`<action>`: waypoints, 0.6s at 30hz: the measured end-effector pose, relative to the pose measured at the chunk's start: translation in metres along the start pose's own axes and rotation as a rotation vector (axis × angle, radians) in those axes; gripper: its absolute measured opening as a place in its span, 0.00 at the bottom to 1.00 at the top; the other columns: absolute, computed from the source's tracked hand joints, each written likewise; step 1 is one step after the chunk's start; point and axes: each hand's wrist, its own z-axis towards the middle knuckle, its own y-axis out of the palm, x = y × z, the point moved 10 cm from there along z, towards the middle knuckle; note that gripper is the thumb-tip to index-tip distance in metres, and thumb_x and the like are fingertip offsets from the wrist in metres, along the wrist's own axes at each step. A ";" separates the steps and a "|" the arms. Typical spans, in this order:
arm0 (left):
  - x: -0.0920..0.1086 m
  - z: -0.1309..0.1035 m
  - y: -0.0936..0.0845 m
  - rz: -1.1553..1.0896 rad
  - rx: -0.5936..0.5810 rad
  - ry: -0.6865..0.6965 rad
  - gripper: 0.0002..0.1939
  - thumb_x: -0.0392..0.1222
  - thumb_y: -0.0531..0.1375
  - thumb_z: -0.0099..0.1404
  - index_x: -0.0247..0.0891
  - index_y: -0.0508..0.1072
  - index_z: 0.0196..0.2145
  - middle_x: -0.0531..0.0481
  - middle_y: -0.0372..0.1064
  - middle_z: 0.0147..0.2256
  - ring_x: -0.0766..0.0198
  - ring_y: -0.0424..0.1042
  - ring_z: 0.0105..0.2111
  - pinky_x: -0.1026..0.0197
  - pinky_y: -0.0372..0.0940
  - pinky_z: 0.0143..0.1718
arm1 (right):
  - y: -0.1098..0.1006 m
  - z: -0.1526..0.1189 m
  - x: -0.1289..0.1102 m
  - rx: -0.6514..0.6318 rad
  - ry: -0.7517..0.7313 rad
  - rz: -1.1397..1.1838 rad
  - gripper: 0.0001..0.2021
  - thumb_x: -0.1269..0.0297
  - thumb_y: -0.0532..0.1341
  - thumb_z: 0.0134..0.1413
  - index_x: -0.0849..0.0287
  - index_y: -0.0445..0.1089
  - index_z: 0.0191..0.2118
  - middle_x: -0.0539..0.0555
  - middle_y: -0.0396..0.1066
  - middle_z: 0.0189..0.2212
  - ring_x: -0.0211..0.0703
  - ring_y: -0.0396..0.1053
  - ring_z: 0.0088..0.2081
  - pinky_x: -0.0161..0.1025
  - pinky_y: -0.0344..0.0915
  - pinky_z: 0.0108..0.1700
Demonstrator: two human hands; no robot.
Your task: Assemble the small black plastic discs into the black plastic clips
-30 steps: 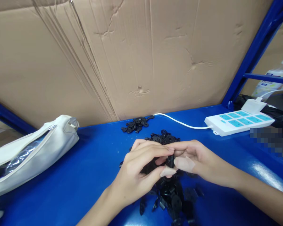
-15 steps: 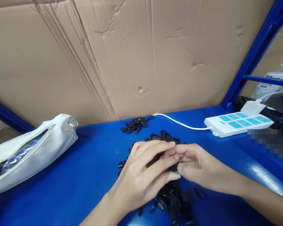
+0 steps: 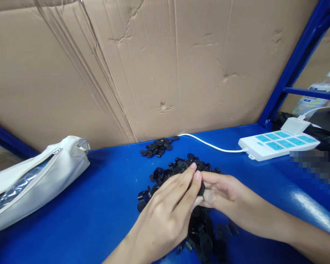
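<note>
Two bare hands meet low in the middle of the view, holding a small black part [image 3: 201, 189] between them, just above a heap [image 3: 180, 167] of similar pieces. Only a rounded, dark sliver of the part shows among the fingers. That visible edge runs roughly up and down; the full long axis, and which way the part faces, are hidden.

The left hand [image 3: 167, 214] is closed over the part from the left, its leading fingers nearly straight and pointing up and to the right. The right hand [image 3: 231, 192] grips from the opposite side, forefinger above and thumb below, with a pale wrapping around the thumb.

The heap, a jumble of smooth, plastic-looking discs with small holes and tabs, spreads beneath and around the hands. A smaller pile [image 3: 157, 147] lies near the back edge of the glossy blue tabletop [image 3: 110, 194]. Creased brown cardboard [image 3: 167, 73] stands behind that edge.

At left, an off-white pouch [image 3: 63, 168] lies unzipped, shiny clear plastic inside. At right, a white cable [image 3: 206, 141] joins a white power strip [image 3: 253, 150] with pale blue sockets.

A wide stretch of blue separates pouch from heap; a narrower band runs between the right forearm and the power strip.
</note>
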 end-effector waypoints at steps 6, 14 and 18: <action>0.004 -0.004 0.001 0.115 0.023 0.043 0.19 0.24 0.51 0.65 0.23 0.63 0.54 0.31 0.69 0.50 0.52 0.65 0.56 0.52 0.70 0.52 | 0.003 -0.001 0.006 -0.002 0.034 0.073 0.21 0.51 0.59 0.58 0.52 0.68 0.54 0.55 0.74 0.43 0.46 0.72 0.47 0.46 0.69 0.52; -0.017 0.000 -0.006 -0.153 0.082 -0.081 0.21 0.29 0.50 0.68 0.34 0.60 0.59 0.39 0.69 0.52 0.59 0.70 0.52 0.56 0.70 0.50 | 0.001 -0.001 0.006 0.025 0.014 0.047 0.18 0.61 0.59 0.60 0.52 0.67 0.55 0.54 0.70 0.52 0.46 0.69 0.53 0.48 0.61 0.59; -0.093 -0.013 0.002 -0.173 -0.122 -0.399 0.23 0.46 0.39 0.73 0.41 0.55 0.62 0.45 0.58 0.60 0.57 0.60 0.60 0.49 0.59 0.59 | -0.026 -0.004 0.001 0.206 -0.063 -0.217 0.27 0.63 0.60 0.59 0.49 0.56 0.63 0.55 0.62 0.59 0.48 0.62 0.58 0.49 0.60 0.60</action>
